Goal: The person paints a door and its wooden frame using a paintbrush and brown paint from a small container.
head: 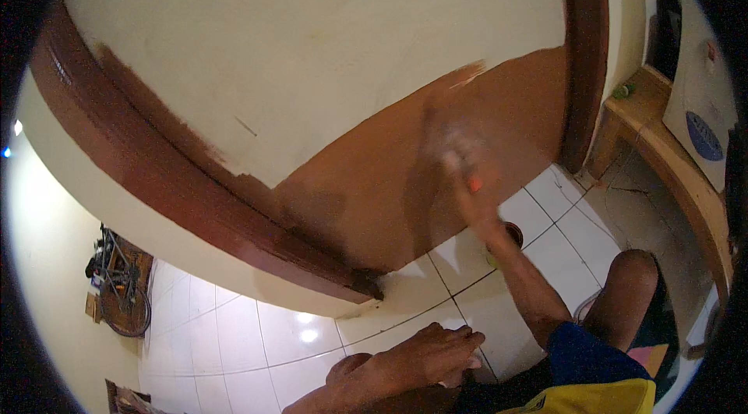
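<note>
A cream door panel (327, 45) fills the upper middle of the head view, its lower part coated in brown paint (374, 180) with a ragged, brushed edge. Over the brown area, my right hand (476, 162) is blurred and closed around a small tool with a red-orange part (474, 183); its type is unclear. Partly hidden behind my right forearm, a round container (514, 234) with a brown inside stands on the floor. Low in the view, my left hand (447, 349) lies over my bent leg, its fingers bunched; whether it holds anything is unclear.
A dark red-brown door frame (193, 203) borders the panel on the left, with another upright (586, 51) on the right. White floor tiles (409, 303) lie below. A wooden table or bench (672, 127) stands at right, and a bicycle (123, 291) far left. A thin cable (590, 218) crosses the tiles.
</note>
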A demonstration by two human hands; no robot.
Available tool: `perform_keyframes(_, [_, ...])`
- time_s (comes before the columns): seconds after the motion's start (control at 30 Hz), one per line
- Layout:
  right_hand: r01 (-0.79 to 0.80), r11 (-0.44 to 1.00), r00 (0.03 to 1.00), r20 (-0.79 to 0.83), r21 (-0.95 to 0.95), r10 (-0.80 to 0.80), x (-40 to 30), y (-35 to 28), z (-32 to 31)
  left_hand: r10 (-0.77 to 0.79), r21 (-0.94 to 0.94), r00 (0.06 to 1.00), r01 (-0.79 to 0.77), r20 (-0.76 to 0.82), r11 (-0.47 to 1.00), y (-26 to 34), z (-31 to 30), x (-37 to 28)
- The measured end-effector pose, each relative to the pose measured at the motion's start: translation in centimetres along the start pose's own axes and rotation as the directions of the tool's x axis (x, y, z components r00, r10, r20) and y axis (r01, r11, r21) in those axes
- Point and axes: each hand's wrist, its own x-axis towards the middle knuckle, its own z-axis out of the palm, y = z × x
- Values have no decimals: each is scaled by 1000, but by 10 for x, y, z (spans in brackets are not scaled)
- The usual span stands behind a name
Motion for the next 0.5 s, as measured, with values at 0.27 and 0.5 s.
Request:
perform_keyframes(0.27, [-413, 810, 908, 257, 415, 331, 24, -2, -26, 31, -38, 997, -33, -65, 999, -7, 5, 1])
perform_keyframes(0.5, [-441, 825, 889, 45, 354, 456, 86, 67, -83, -5, 154, 997, 17, -80, 988, 3, -6, 11])
